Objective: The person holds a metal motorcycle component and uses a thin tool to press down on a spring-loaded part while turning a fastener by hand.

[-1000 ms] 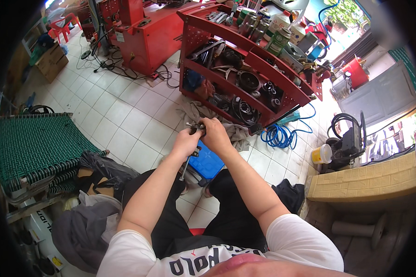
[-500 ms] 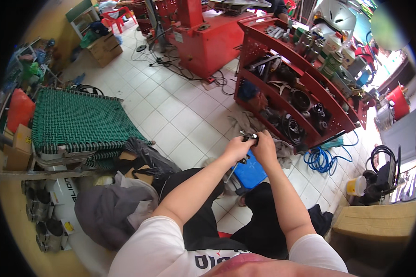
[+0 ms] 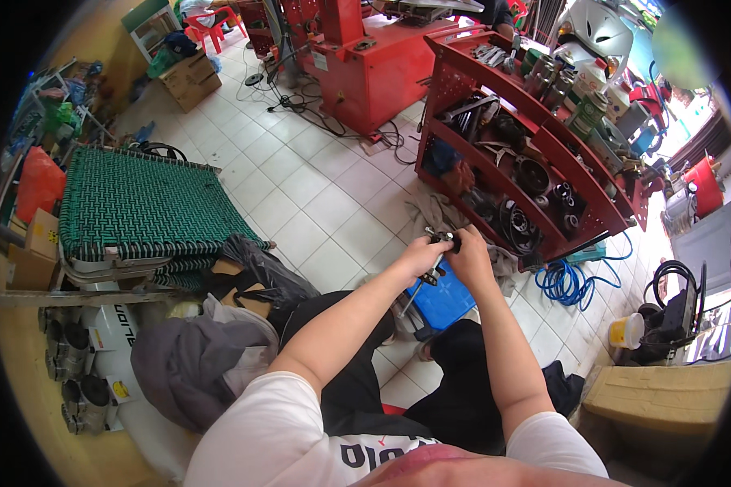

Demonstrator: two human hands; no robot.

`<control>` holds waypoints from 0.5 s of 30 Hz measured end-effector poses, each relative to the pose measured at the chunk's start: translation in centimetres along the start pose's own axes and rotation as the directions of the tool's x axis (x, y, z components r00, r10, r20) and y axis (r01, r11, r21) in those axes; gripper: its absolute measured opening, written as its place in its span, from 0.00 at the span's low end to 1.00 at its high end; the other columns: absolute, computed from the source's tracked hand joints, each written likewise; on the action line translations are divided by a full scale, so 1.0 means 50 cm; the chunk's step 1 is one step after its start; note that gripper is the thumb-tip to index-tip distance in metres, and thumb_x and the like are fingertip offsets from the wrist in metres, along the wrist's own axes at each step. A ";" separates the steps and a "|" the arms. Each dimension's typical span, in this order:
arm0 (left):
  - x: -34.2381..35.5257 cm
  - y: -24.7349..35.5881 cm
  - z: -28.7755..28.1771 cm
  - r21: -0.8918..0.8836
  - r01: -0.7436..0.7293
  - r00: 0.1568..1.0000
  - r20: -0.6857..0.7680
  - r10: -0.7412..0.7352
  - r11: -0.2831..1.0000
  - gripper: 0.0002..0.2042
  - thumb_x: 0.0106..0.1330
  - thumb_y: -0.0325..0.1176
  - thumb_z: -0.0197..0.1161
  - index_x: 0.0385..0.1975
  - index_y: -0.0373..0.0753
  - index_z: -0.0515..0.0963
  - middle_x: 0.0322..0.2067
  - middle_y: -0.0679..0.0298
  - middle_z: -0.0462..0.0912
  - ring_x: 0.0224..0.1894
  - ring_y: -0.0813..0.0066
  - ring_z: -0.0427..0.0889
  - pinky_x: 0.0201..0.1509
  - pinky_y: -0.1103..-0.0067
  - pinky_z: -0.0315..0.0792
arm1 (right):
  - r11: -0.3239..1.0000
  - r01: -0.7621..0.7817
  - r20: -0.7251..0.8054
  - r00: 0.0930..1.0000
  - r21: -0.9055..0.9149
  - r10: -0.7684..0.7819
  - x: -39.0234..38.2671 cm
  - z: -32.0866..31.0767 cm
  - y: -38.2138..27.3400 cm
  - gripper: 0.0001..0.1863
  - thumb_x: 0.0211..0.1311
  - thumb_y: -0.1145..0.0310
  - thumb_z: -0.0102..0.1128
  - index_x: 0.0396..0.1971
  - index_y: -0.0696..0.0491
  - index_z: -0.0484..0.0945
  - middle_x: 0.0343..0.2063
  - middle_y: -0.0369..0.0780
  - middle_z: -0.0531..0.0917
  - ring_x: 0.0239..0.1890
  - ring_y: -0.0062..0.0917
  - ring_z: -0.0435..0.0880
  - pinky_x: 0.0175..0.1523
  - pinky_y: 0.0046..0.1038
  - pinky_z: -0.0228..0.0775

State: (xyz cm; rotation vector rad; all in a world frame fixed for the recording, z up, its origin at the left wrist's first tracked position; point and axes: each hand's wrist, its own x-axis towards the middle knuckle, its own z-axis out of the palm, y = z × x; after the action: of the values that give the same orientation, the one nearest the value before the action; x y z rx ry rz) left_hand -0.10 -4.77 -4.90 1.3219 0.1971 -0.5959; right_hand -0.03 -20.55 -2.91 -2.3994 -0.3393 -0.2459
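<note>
In front of my knees, both hands meet around a small dark metal part with shiny silver bits (image 3: pixel 440 238). My left hand (image 3: pixel 419 260) is closed on its left side, and a black piece with a thin silver rod hangs just below the fingers. On the other side my right hand (image 3: pixel 470 252) is closed, fingers bent against the part's right end. The fingers hide much of it, so its exact kind is unclear. Under the hands lies a blue plastic case or lid (image 3: pixel 445 302), between my dark-trousered legs.
Ahead to the right stands a red tool cart (image 3: pixel 528 138) loaded with cans, tools and metal parts. A grey cloth (image 3: pixel 434 209) and a coiled blue hose (image 3: pixel 564 280) lie beside it. Leftward are a green woven folding bed (image 3: pixel 142 207) and a black plastic bag (image 3: pixel 260 272).
My hands stay together on the dark part, with only a slight shift of the fingers. A little more of the black piece below them shows. The whole view has moved slightly.
</note>
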 end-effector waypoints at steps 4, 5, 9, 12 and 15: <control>-0.008 0.014 0.011 -0.056 0.005 1.000 0.014 -0.004 0.998 0.17 0.72 0.43 0.65 0.51 0.37 0.80 0.41 0.62 0.82 0.33 0.70 0.84 0.27 0.74 0.80 | 1.000 0.024 0.000 1.000 0.009 -0.024 0.000 -0.010 0.007 0.13 0.52 0.76 0.69 0.39 0.61 0.82 0.41 0.51 0.80 0.46 0.52 0.81 0.50 0.45 0.76; -0.008 0.013 0.010 -0.057 0.005 1.000 0.017 -0.004 0.998 0.17 0.72 0.43 0.65 0.51 0.37 0.80 0.41 0.62 0.82 0.33 0.70 0.84 0.27 0.74 0.80 | 1.000 0.021 0.004 1.000 0.015 -0.021 0.001 -0.009 0.007 0.14 0.52 0.75 0.70 0.40 0.61 0.82 0.41 0.51 0.80 0.46 0.52 0.81 0.50 0.44 0.76; -0.010 0.009 0.007 -0.026 0.005 1.000 0.014 -0.004 1.000 0.20 0.72 0.46 0.65 0.54 0.39 0.78 0.40 0.61 0.84 0.30 0.68 0.86 0.25 0.74 0.77 | 1.000 0.012 0.018 1.000 0.004 -0.012 0.001 -0.008 -0.001 0.16 0.51 0.76 0.71 0.41 0.61 0.81 0.41 0.51 0.79 0.46 0.52 0.81 0.50 0.45 0.76; -0.006 0.008 0.008 -0.013 0.004 1.000 0.010 -0.004 1.000 0.20 0.72 0.46 0.65 0.54 0.39 0.78 0.40 0.61 0.84 0.30 0.68 0.86 0.25 0.74 0.77 | 1.000 0.024 -0.001 1.000 0.011 -0.024 0.002 -0.003 0.010 0.17 0.50 0.76 0.72 0.41 0.61 0.81 0.41 0.51 0.79 0.46 0.52 0.81 0.50 0.45 0.75; -0.008 0.009 0.009 -0.003 0.015 1.000 0.001 -0.015 1.000 0.19 0.72 0.46 0.65 0.53 0.38 0.78 0.40 0.61 0.84 0.30 0.68 0.86 0.25 0.74 0.77 | 1.000 0.010 0.013 1.000 0.013 -0.010 0.002 -0.002 0.013 0.17 0.50 0.76 0.72 0.41 0.61 0.81 0.41 0.51 0.79 0.47 0.52 0.81 0.50 0.45 0.75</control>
State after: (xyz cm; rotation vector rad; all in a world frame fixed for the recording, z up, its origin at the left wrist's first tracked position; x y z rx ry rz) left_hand -0.27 -5.01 -4.23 1.3180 0.2066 -0.6086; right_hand 0.27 -21.06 -3.20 -2.3877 -0.3575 -0.2323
